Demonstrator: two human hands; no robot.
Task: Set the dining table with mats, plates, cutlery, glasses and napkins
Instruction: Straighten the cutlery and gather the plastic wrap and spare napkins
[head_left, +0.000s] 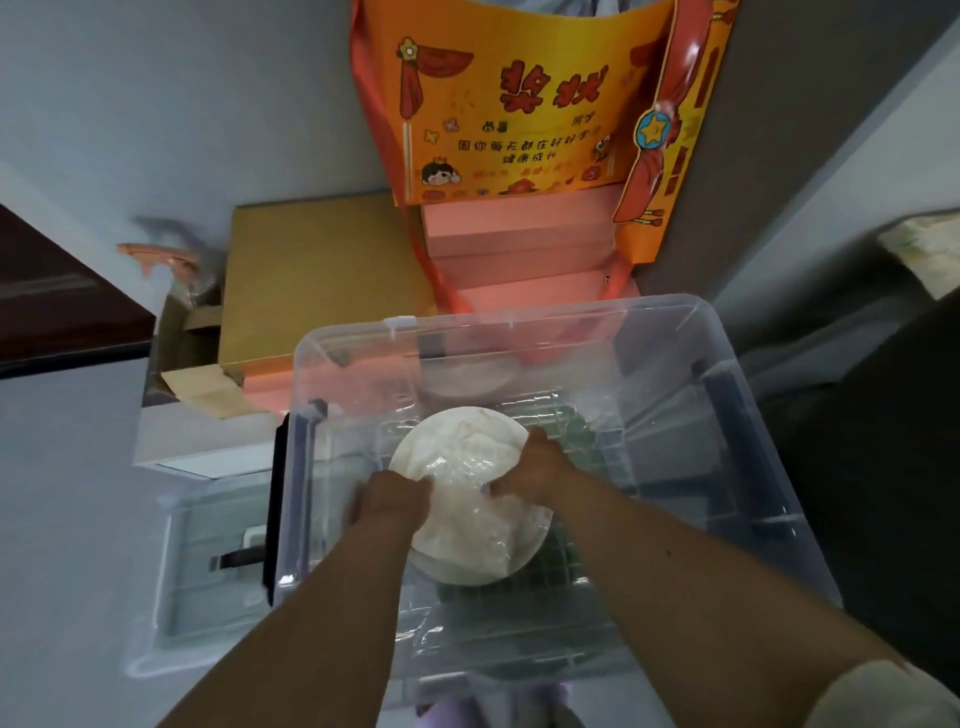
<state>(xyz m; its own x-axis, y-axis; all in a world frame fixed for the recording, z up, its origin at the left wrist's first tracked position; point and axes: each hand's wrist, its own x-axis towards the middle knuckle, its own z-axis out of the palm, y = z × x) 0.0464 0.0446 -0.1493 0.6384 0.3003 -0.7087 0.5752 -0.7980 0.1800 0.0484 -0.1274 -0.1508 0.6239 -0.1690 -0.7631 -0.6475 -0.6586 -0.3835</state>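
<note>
**Hands on wrapped plates inside a clear bin**

Forearms reach down from the near edge into a large clear plastic storage bin (675, 332) with blue latch handles on its sides. The left hand (390, 503) has its fingers curled over the left rim of a stack of round white plates wrapped in thin clear plastic film (470, 499), gripping it. The right hand (530, 465) holds the same stack at its upper right edge, thumb pinched onto the crinkled film near the middle. The plates sit tilted inside the bin, above green woven mats (571, 431) that lie on the bin's floor. Another pale round dish (467, 382) shows dimly through the bin's far wall; whether it is inside cannot be told.

Just left of the bin lies its clear flat lid (202, 561). Beyond the bin stands a brown cardboard box (317, 280), and next to it pink flat boxes (519, 249) stacked in steps. Farther still, an orange and yellow printed paper bag with red characters (519, 104) leans against the grey wall.
</note>
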